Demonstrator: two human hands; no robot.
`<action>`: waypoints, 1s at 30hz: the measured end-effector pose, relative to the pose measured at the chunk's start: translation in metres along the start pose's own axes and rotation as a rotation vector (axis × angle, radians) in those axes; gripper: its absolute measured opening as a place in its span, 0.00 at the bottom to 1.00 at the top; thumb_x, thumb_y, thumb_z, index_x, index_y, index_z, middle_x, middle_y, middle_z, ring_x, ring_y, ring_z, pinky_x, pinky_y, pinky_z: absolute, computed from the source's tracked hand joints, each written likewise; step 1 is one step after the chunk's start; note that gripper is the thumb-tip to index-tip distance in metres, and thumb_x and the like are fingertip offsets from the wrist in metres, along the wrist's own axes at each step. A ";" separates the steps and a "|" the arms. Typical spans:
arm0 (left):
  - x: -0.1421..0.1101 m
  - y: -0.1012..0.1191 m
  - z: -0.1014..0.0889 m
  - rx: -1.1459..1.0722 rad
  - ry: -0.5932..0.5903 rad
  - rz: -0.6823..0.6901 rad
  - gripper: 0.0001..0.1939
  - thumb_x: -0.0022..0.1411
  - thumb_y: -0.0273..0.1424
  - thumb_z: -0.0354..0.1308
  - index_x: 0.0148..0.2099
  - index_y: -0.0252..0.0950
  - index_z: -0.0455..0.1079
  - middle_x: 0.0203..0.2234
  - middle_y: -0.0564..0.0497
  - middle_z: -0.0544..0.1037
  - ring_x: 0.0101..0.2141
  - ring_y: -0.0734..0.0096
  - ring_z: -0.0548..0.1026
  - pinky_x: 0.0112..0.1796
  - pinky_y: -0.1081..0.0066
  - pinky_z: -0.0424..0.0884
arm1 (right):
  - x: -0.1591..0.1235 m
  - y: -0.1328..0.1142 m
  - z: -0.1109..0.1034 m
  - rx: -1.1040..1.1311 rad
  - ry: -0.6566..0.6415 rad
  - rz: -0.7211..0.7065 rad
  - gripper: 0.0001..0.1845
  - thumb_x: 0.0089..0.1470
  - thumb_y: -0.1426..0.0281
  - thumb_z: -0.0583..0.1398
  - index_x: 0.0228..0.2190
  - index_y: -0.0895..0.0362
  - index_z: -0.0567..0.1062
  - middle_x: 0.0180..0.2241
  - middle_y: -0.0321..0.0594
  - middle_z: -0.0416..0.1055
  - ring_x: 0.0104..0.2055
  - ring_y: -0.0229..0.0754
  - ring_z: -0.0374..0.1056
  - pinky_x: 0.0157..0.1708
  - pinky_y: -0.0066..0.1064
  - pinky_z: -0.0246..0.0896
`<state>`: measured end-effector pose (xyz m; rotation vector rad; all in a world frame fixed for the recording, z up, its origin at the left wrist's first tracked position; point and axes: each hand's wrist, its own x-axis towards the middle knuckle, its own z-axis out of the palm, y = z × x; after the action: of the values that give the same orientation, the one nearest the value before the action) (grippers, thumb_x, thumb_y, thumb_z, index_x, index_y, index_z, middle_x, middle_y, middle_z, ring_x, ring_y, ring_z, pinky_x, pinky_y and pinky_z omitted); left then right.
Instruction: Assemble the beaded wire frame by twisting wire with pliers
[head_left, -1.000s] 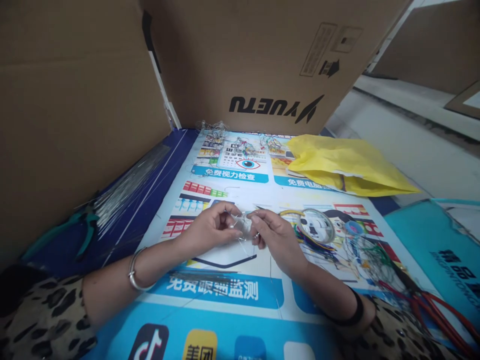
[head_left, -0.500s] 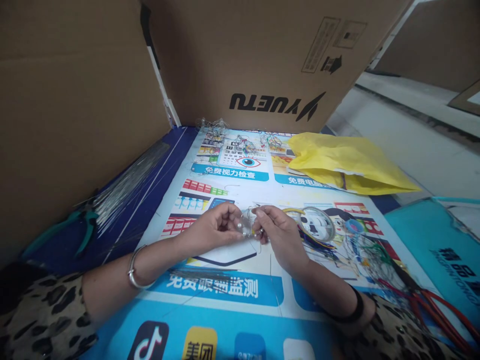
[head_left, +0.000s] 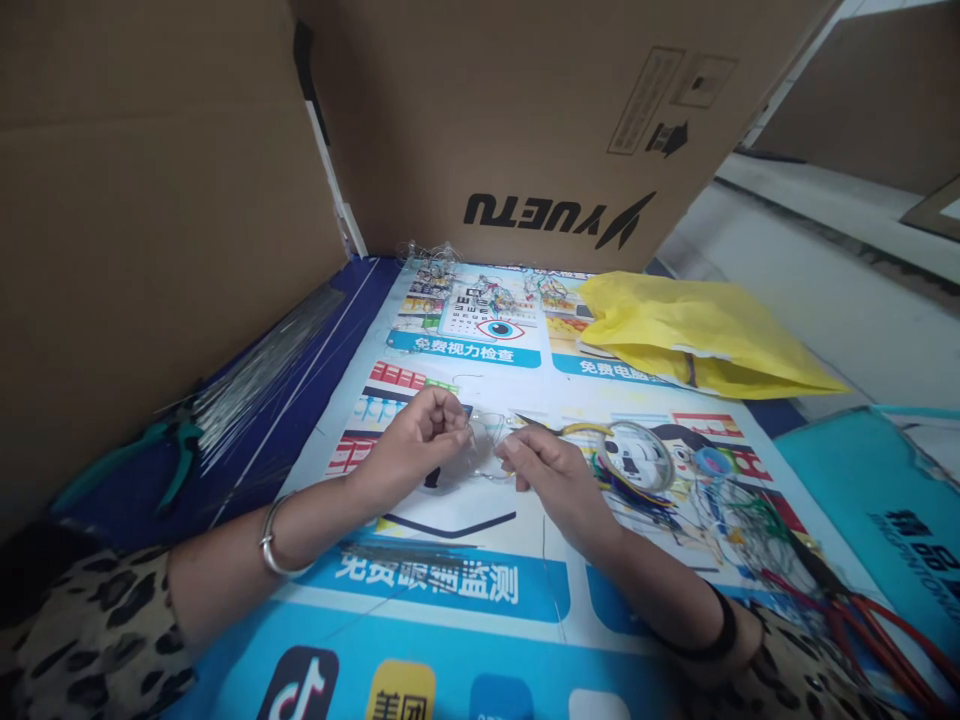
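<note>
In the head view, the left hand (head_left: 427, 430) sits a little higher and farther from the right hand (head_left: 555, 475) than half a second ago, opening a wider gap around the beaded wire piece (head_left: 491, 476), which is held up between them above the printed sheet (head_left: 480, 385). The right thumb and fingertips are pinched on its right edge; the left thumb and forefinger nearly meet at its left edge, though I cannot tell whether they grip it. The dark point of a yellow-handled tool (head_left: 585, 428), covered half a second ago, shows again beyond the right hand. The yellow bag (head_left: 705, 330) lies flat, its contents out of sight. The teal bag (head_left: 862, 480) is cut off by the right edge. Blur hides the piece's beads, and red-handled scissors (head_left: 874, 630) run partly out of clear view beside the right sleeve (head_left: 795, 660).
</note>
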<state>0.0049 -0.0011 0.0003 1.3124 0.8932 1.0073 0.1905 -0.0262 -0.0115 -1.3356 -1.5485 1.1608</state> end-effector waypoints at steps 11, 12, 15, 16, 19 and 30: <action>0.001 0.001 0.001 -0.112 -0.034 -0.047 0.12 0.53 0.30 0.59 0.36 0.35 0.58 0.29 0.56 0.67 0.26 0.80 0.68 0.29 0.76 0.66 | 0.015 -0.015 0.000 -0.189 -0.021 -0.229 0.13 0.50 0.65 0.59 0.39 0.54 0.71 0.31 0.36 0.70 0.32 0.37 0.65 0.34 0.29 0.61; 0.001 0.002 0.001 -0.116 -0.038 -0.057 0.12 0.53 0.29 0.59 0.36 0.35 0.57 0.29 0.56 0.68 0.26 0.80 0.68 0.28 0.76 0.66 | 0.016 -0.015 0.001 -0.181 -0.038 -0.227 0.10 0.51 0.66 0.58 0.37 0.54 0.72 0.29 0.34 0.70 0.30 0.36 0.65 0.32 0.28 0.60; 0.002 0.002 0.001 -0.107 -0.038 -0.082 0.13 0.52 0.28 0.60 0.35 0.35 0.57 0.29 0.56 0.68 0.26 0.80 0.69 0.28 0.76 0.66 | 0.017 -0.010 0.003 -0.097 -0.050 -0.165 0.06 0.51 0.66 0.58 0.33 0.54 0.72 0.26 0.32 0.69 0.28 0.35 0.64 0.29 0.27 0.59; 0.002 0.002 0.001 -0.097 -0.032 -0.085 0.13 0.52 0.28 0.60 0.34 0.35 0.57 0.28 0.57 0.68 0.25 0.80 0.69 0.27 0.76 0.65 | 0.017 -0.007 0.004 -0.044 -0.052 -0.131 0.07 0.51 0.66 0.59 0.34 0.54 0.71 0.25 0.32 0.69 0.27 0.34 0.63 0.28 0.26 0.59; 0.003 0.001 0.001 -0.061 -0.036 -0.095 0.11 0.52 0.27 0.59 0.34 0.35 0.58 0.26 0.58 0.66 0.24 0.80 0.68 0.26 0.77 0.64 | 0.016 0.000 0.004 0.123 -0.049 -0.048 0.09 0.50 0.64 0.59 0.34 0.55 0.71 0.26 0.32 0.68 0.27 0.34 0.62 0.26 0.26 0.58; 0.003 -0.002 -0.001 -0.041 -0.132 -0.152 0.08 0.54 0.28 0.57 0.33 0.35 0.58 0.19 0.59 0.68 0.22 0.79 0.67 0.26 0.76 0.63 | 0.012 0.003 0.011 0.244 0.076 0.033 0.09 0.48 0.65 0.62 0.32 0.55 0.70 0.23 0.29 0.66 0.22 0.32 0.62 0.23 0.25 0.59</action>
<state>0.0050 0.0021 -0.0014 1.2418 0.8536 0.8073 0.1791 -0.0162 -0.0176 -1.2312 -1.2900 1.2604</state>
